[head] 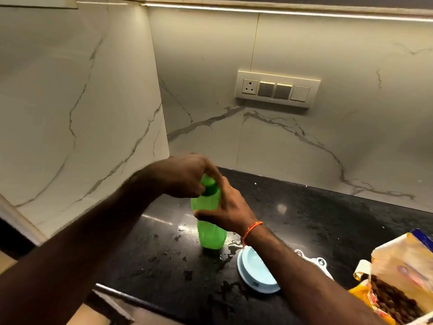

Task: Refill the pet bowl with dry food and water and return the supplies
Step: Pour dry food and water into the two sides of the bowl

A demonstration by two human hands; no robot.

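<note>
A green plastic water bottle (210, 235) stands upright on the black counter (304, 207). My left hand (182, 174) is closed over its green cap (208, 185) from above. My right hand (225, 209) wraps the bottle's upper body just below the cap. A pale blue pet bowl (255, 270) sits on the counter to the right of the bottle, partly hidden under my right forearm. At the lower right an opened yellow bag of dry food (398, 277) shows brown kibble (389, 299) inside.
Water drops and small puddles (232, 247) lie on the counter around the bottle and bowl. Marble walls close the corner at left and behind, with a switch panel (277, 88) on the back wall. The counter's front edge (131, 299) runs at lower left.
</note>
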